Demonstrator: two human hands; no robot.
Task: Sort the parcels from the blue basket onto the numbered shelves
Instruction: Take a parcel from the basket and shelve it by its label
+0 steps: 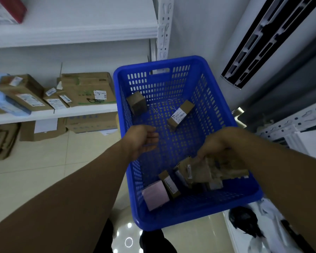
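Sorting is incomplete: the shelf [80, 111] at 9 o'clock carries boxes [88, 90], the blue basket [171, 60] retains several parcels [181, 115], the right hand [217, 143] grips a brown parcel [206, 170], and the left hand [144, 141] is open and empty.

Basket [161, 61]: bright blue, slot-grid holes all over. Long parcel [187, 106]: brown w/ white label, black print. Crumpled parcel [217, 168]: tan. Flat parcel [155, 195]: pale pink. Shelf [71, 111]: white. Floor tiles [44, 161]: beige. Top-left box [16, 8]: red.
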